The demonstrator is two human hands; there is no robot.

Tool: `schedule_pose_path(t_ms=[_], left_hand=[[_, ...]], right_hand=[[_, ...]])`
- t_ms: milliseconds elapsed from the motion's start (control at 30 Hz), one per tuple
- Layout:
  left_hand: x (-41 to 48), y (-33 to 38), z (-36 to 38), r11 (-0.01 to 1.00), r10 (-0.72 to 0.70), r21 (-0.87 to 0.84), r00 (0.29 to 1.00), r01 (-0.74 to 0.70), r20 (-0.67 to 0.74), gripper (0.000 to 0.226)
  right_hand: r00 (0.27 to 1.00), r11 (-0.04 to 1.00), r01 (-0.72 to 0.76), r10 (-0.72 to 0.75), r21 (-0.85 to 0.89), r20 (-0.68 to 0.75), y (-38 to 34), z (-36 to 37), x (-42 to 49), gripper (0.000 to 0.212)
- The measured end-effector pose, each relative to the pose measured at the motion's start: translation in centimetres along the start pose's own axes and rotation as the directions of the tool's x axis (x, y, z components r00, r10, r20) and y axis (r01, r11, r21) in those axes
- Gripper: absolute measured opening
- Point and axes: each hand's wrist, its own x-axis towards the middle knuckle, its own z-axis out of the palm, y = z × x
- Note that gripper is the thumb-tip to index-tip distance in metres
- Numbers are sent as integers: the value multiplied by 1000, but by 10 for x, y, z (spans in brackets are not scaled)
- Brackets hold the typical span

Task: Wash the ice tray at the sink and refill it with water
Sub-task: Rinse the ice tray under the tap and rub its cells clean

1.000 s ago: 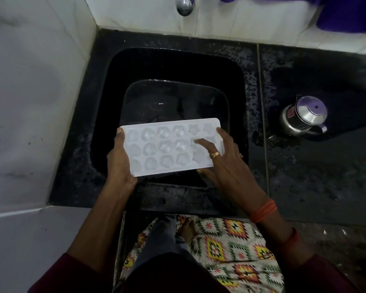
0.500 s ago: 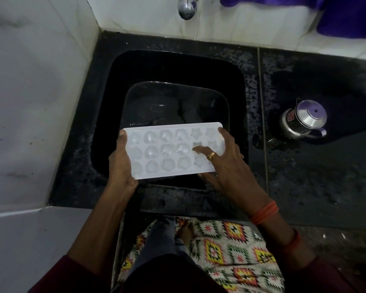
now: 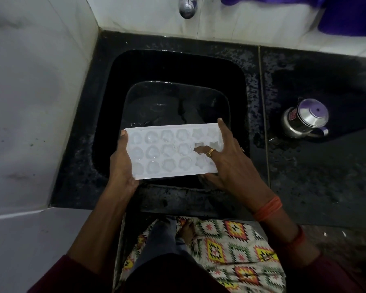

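A white ice tray [image 3: 169,152] with heart, flower and star cavities is held level over the black sink [image 3: 171,66]. My left hand [image 3: 120,163] grips its left end, thumb on the top edge. My right hand [image 3: 224,161] holds the right end: thumb under the near edge, index finger up along the right side, ringed finger dipped into a star cavity. The chrome tap [image 3: 187,7] sticks out of the wall above the sink; no water is seen running.
A clear rectangular container [image 3: 224,102] with water sits in the sink below the tray. A steel lidded pot [image 3: 304,118] stands on the wet black counter [image 3: 317,166] at the right. White tiled walls close in at left and back. Purple cloth [image 3: 347,15] lies top right.
The tray stays over the sink in both hands. My right ringed finger has slid a little from one star cavity toward the tray's middle row.
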Motion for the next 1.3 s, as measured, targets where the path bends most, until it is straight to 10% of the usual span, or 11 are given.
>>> schedule_pose_path(t_ms=[1300], left_hand=[[10,0,-3,999,4,32,999,-3,-32,53]], right_hand=[[986,960,73,-111,-271,-128,0,4,6,66]])
